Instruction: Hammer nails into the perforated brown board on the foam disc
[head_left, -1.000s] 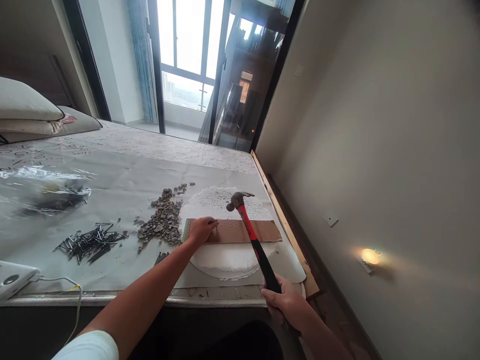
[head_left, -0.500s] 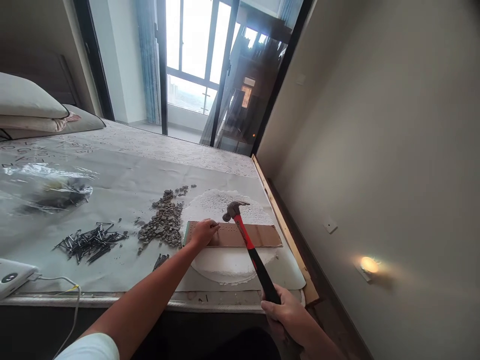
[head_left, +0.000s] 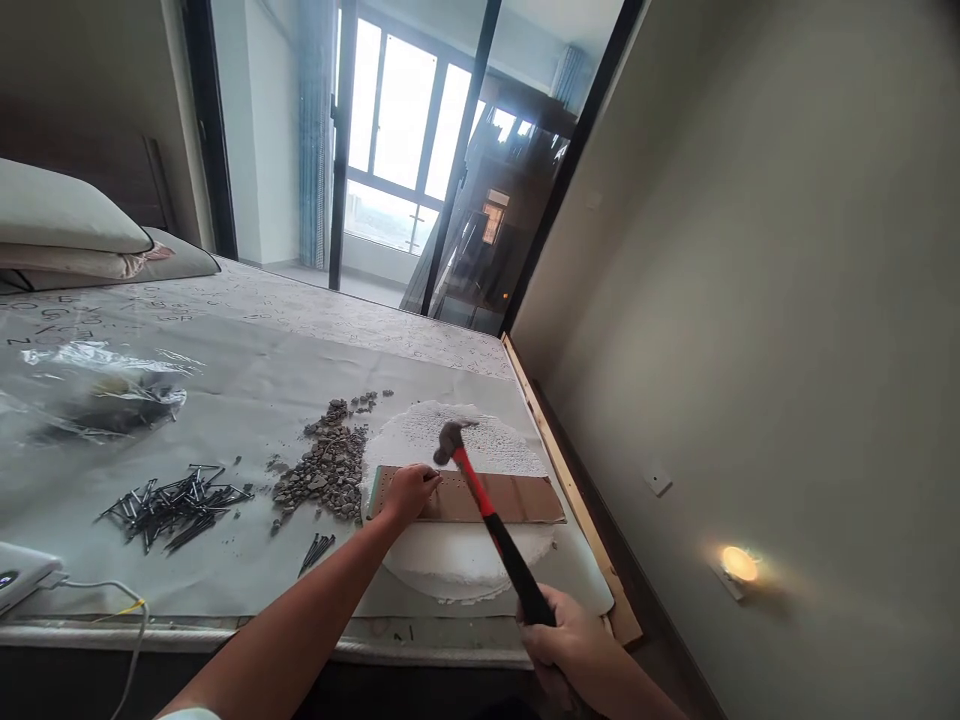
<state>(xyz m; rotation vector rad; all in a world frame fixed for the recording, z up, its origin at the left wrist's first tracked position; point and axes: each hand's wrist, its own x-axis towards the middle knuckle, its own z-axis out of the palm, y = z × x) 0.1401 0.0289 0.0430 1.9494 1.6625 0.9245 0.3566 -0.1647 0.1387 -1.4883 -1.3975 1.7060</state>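
Observation:
My right hand (head_left: 574,640) grips the black end of a red-handled claw hammer (head_left: 480,505), whose steel head hangs just above the fingertips of my left hand (head_left: 409,492). My left hand rests on the left part of a brown board (head_left: 510,497), thumb and fingers pinched together on something too small to name. The board lies across a round white foam slab (head_left: 457,555) on the covered bed.
A heap of small grey stones (head_left: 330,465) lies left of the board. A pile of dark nails (head_left: 176,495) and a smaller bunch of nails (head_left: 316,548) lie nearer. A clear plastic bag (head_left: 97,395), a white device with cable (head_left: 19,575), pillows (head_left: 67,215) and the wall at right.
The hammer head has come down and leftward, closer to my left hand's fingertips. My left hand stays on the board. The view has tilted slightly.

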